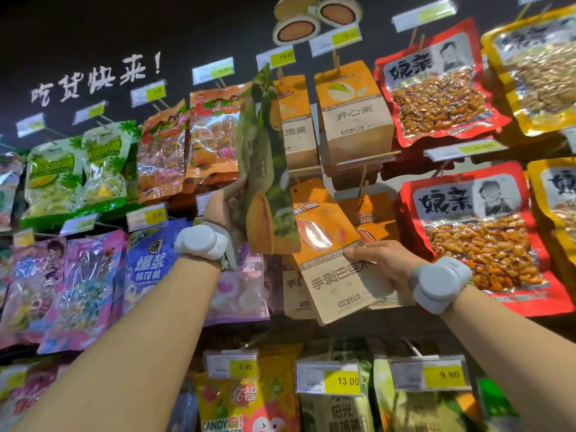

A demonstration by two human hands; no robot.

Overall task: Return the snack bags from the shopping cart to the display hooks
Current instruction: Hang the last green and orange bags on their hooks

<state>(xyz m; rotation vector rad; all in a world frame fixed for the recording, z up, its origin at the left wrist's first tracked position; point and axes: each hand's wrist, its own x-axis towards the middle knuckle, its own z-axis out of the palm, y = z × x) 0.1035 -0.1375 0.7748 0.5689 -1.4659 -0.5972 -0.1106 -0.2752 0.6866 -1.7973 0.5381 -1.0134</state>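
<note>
At the snack wall, the left hand (226, 210) grasps a green-and-brown snack bag (265, 163) by its lower edge, long axis upright and top corner reaching toward twelve o'clock, just below a wooden display hook (279, 73) under a price tag (276, 57). The bag is flat, glossy and stiff-looking, turned nearly edge-on. The right hand (385, 263), at four o'clock from it, pinches the matte orange-and-kraft almond pouch (333, 257), which hangs tilted. The left hand is nearer the hook; the bag's hanging hole cannot be made out.
</note>
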